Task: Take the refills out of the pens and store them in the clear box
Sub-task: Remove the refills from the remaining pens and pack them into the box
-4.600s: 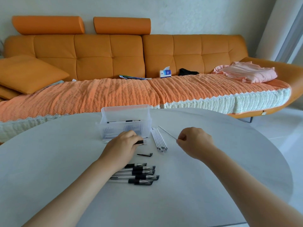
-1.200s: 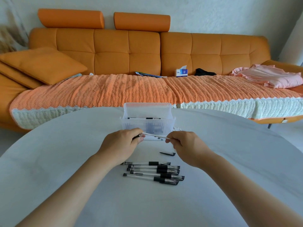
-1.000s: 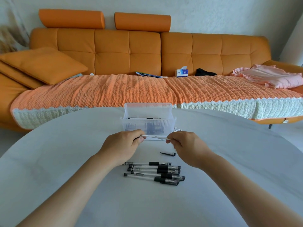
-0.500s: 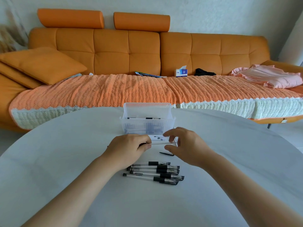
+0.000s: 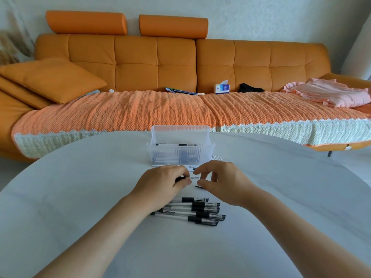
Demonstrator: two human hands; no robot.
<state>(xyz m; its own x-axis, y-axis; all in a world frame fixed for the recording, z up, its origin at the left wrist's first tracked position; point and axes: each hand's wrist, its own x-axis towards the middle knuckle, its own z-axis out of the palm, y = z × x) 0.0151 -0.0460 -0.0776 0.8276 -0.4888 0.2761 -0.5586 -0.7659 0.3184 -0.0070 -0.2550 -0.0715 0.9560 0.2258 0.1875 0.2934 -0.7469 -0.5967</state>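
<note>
Several pens [image 5: 192, 212] lie intact at mid-tabletop, and refills [image 5: 217, 157] rest beside the clear box [image 5: 180, 133] toward the far edge. Left hand [image 5: 160, 184] pinches one pen, whose tip [image 5: 194, 177] sits between the right hand's [image 5: 224, 183] parted thumb and forefinger; most extraction likely remains.

I am in a home, in the living room. A long orange sofa [image 5: 156, 63] with tufted back panels runs across the middle of the frame, with two roll headrests [image 5: 86, 22] on its back at upper left. An orange knitted throw [image 5: 140, 111] with a cream edge covers the seat. The rest is household clutter: a big orange cushion [image 5: 52, 79] leans at the left end, a tissue box [image 5: 221, 89] and some booklets [image 5: 180, 90] sit against the backrest, and pink cloth [image 5: 331, 95] (clothing or bedding, I cannot tell) lies crumpled at the right. I sit at a rounded white table [image 5: 80, 177] in the lower frame, before a plain pale wall [image 5: 261, 17].
</note>
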